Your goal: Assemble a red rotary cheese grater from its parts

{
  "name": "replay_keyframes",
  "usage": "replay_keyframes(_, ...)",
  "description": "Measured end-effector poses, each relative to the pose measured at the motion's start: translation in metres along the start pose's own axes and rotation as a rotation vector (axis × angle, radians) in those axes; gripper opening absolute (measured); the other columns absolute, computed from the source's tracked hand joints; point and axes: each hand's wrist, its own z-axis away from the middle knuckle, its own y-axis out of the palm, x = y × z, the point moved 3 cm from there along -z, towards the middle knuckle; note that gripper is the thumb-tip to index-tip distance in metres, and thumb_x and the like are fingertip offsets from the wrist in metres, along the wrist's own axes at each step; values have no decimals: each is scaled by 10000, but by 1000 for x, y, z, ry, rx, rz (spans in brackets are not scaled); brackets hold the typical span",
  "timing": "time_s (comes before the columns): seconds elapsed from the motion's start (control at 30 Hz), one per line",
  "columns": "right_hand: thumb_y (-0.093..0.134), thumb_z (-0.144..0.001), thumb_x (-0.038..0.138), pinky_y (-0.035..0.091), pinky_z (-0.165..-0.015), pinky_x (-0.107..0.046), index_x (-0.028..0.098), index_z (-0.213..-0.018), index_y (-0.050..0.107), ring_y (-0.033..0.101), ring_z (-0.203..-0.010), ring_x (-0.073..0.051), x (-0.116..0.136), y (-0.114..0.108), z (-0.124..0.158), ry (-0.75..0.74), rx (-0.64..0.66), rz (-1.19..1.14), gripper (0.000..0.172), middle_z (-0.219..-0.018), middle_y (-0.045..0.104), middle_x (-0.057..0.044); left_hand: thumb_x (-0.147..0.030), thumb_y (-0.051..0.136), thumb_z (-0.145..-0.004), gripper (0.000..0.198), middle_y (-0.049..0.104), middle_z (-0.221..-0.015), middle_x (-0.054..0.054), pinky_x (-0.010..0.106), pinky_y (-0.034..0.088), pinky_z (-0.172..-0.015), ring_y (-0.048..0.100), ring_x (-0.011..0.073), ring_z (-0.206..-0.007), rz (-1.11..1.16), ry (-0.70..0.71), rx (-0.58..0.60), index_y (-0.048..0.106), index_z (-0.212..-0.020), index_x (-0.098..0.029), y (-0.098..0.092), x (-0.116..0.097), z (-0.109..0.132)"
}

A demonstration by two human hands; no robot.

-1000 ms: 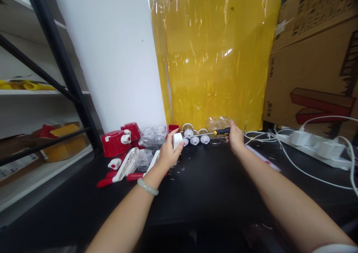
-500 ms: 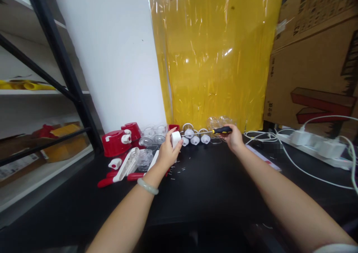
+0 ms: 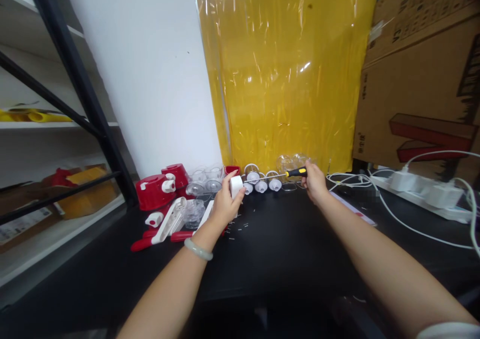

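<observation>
My left hand [image 3: 226,201] is closed around a small white plastic part [image 3: 236,185], held above the table. In my right hand [image 3: 314,181] is the rear end of a screwdriver [image 3: 296,172] with a black and yellow handle. Its thin shaft points left, and the tip meets or lies very near the white part; the exact contact is too small to make out. Behind the shaft stand several clear cylinders with white ends [image 3: 261,185]. Small screws [image 3: 245,225] lie scattered on the table beside my left hand.
Red and white housings [image 3: 152,191], white arms with red handles [image 3: 168,224] and clear cups [image 3: 194,213] crowd the left side of the black table [image 3: 285,259]. At right are white cables, a power strip [image 3: 431,194] and a large cardboard box [image 3: 416,89].
My right hand has shifted slightly right on the screwdriver, and its grip has moved toward the handle's end, so more of the handle shows. My left hand stays on the white part.
</observation>
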Motion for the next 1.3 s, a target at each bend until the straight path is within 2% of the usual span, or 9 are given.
replay_keyframes(0.33, 586, -831, 695, 186, -268, -248, 251, -651, 487, 294, -259, -110, -8, -5, -3, 156, -28, 136, 490, -331, 345, 59, -533, 555, -935, 650, 693, -1114, 109, 359, 531, -814, 688, 236, -883, -108, 108, -23, 400, -1464, -188, -3, -9, 0)
replay_keyframes(0.43, 498, -899, 643, 252, -282, -244, 237, -696, 525, 356, -272, -122, -4, -3, -3, 224, -44, 102, 454, -376, 414, 39, -532, 556, -934, 654, 685, -1111, 113, 372, 527, -847, 683, 249, -922, -117, 103, -25, 402, -1462, -177, -3, -8, -1)
replay_keyframes(0.53, 405, -948, 469, 300, -320, -222, 216, -811, 567, 461, -328, -129, -1, 2, 0, 280, 0, -53, 330, -493, 541, 17, -514, 559, -934, 646, 681, -1098, 113, 388, 523, -869, 680, 259, -941, -112, 89, -24, 404, -1461, -174, -2, -7, -1)
replay_keyframes(0.63, 410, -898, 353, 267, -333, -205, 204, -879, 587, 467, -347, -109, 0, 4, 1, 233, 45, -174, 232, -582, 596, 17, -508, 559, -933, 643, 682, -1088, 111, 395, 524, -867, 682, 263, -933, -108, 64, -25, 406, -1462, -176, -2, -5, -2)
replay_keyframes(0.73, 460, -851, 358, 267, -338, -208, 205, -850, 587, 427, -345, -94, -2, 3, 0, 171, 46, -186, 199, -587, 578, 26, -507, 556, -935, 646, 681, -1088, 113, 392, 525, -867, 682, 262, -934, -109, 66, -24, 401, -1467, -173, -2, -4, -2)
replay_keyframes(0.9, 535, -821, 385, 241, -322, -195, 211, -822, 574, 484, -405, -100, -2, 0, -4, 39, 3, -169, 178, -583, 531, 45, -519, 544, -940, 645, 683, -1099, 109, 377, 527, -842, 679, 250, -912, -114, 85, -10, 394, -1472, -187, -2, -6, -1)
replay_keyframes(1.07, 685, -773, 520, 232, -301, -177, 223, -810, 525, 450, -357, -77, 3, -1, -3, 0, 4, -170, 340, -543, 510, 75, -527, 542, -938, 650, 682, -1098, 109, 378, 524, -847, 677, 246, -901, -97, 96, -12, 396, -1470, -183, -2, -8, -1)
replay_keyframes(1.17, 709, -750, 600, 214, -289, -170, 224, -782, 509, 373, -299, -61, 3, -1, -1, 2, 6, -126, 427, -447, 423, 105, -509, 547, -939, 643, 677, -1106, 109, 383, 521, -870, 676, 248, -925, -82, 100, -16, 390, -1470, -181, -2, -8, -1)
replay_keyframes(1.3, 645, -806, 617, 227, -284, -173, 225, -765, 508, 360, -276, -75, 5, -1, 1, -7, -18, -30, 417, -380, 362, 111, -491, 546, -939, 640, 680, -1087, 107, 382, 524, -853, 675, 241, -895, -76, 97, -11, 381, -1469, -174, -1, -6, 0)
